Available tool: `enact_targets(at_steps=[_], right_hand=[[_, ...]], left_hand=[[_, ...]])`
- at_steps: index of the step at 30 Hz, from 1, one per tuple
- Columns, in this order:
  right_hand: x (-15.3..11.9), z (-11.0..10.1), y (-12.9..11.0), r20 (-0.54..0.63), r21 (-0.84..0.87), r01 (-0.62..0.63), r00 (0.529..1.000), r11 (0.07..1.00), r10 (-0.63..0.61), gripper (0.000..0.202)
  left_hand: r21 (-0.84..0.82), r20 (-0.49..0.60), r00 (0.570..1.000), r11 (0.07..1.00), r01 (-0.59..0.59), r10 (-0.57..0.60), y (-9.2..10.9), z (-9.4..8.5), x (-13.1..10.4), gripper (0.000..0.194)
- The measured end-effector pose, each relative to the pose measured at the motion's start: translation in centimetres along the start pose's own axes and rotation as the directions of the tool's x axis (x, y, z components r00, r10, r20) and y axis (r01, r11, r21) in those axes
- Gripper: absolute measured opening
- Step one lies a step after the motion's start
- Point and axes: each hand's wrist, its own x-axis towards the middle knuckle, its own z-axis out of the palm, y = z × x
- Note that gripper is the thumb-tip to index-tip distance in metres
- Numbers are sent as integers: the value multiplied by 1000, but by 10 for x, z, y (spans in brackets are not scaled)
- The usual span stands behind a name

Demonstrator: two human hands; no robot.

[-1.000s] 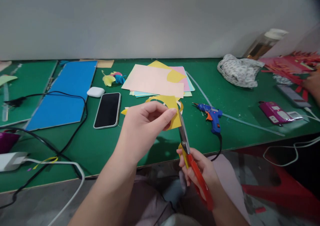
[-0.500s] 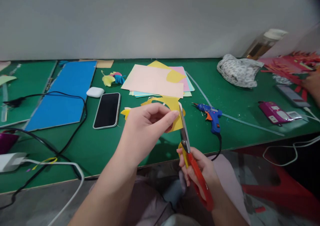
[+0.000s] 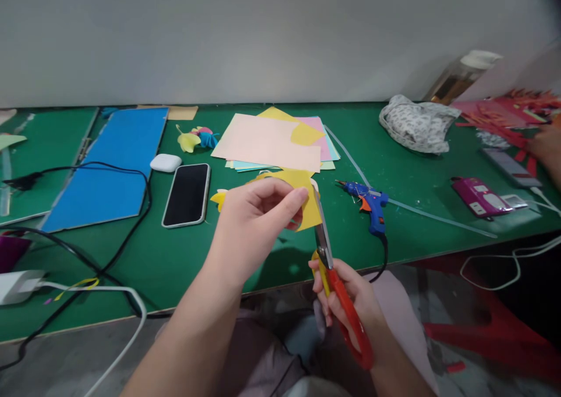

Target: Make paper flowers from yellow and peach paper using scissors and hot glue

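Observation:
Between the thumb and fingers of my left hand (image 3: 263,221) is a piece of yellow paper (image 3: 310,207), held up above the table's front part. My right hand (image 3: 350,297) grips a pair of scissors (image 3: 350,315) with red and yellow handles, blades pointing up and away from me. The blades run along the right edge of the yellow paper; whether they are closed on it I cannot tell. Part of the paper is hidden behind my left hand. A small yellow paper piece (image 3: 218,199) lies just left of that hand.
A stack of coloured sheets (image 3: 267,142) lies behind my hands. To the right is a blue glue gun (image 3: 372,201) with its cable. A phone (image 3: 187,195), a white earbud case (image 3: 166,163) and a blue board (image 3: 114,157) are at left. Another person's hand (image 3: 546,148) shows far right.
My left hand's fingers have shifted slightly on the yellow paper, whose shape turned a little. The scissors stay at its right edge.

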Motion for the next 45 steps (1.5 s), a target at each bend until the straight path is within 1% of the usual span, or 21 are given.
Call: enact_targets(at_steps=[6, 12, 17, 24, 29, 34, 37, 39, 42, 45], right_hand=[[-2, -3, -2, 24, -57, 39, 999, 998, -38, 66], [-4, -6, 0, 33, -97, 32, 999, 995, -29, 56], [-4, -10, 2, 87, -116, 58, 995, 992, -48, 56], [-5, -9, 0, 82, -98, 35, 996, 995, -27, 55], [-5, -10, 1, 62, -106, 12, 998, 994, -6, 46], [-7, -13, 4, 42, -98, -32, 998, 995, 36, 37], [-8, -16, 7, 29, -84, -32, 999, 996, 34, 31], [-7, -19, 9, 63, -107, -14, 998, 994, 21, 33], [-5, -24, 13, 124, -165, -19, 991, 986, 39, 37], [-2, -28, 16, 124, -166, -42, 990, 985, 63, 37]], left_hand=[[-14, -65, 998, 1000, -28, 27, 1, 0, -1, 18], [42, -157, 987, 999, -19, 26, 2, 1, -3, 14], [76, -163, 985, 996, -43, 55, 3, 1, -4, 15], [205, -197, 974, 976, -73, 114, 5, 1, -7, 15], [269, -236, 960, 959, -87, 153, 5, 1, -7, 18], [201, -274, 949, 974, -101, 155, 2, -3, -3, 16], [155, -317, 931, 978, -138, 181, -1, -5, -1, 15], [128, -331, 922, 978, -166, 200, -3, -6, 1, 15], [68, -311, 930, 981, -183, 195, -6, -6, 2, 14], [17, -284, 942, 983, -180, 178, -7, -6, 2, 14]])
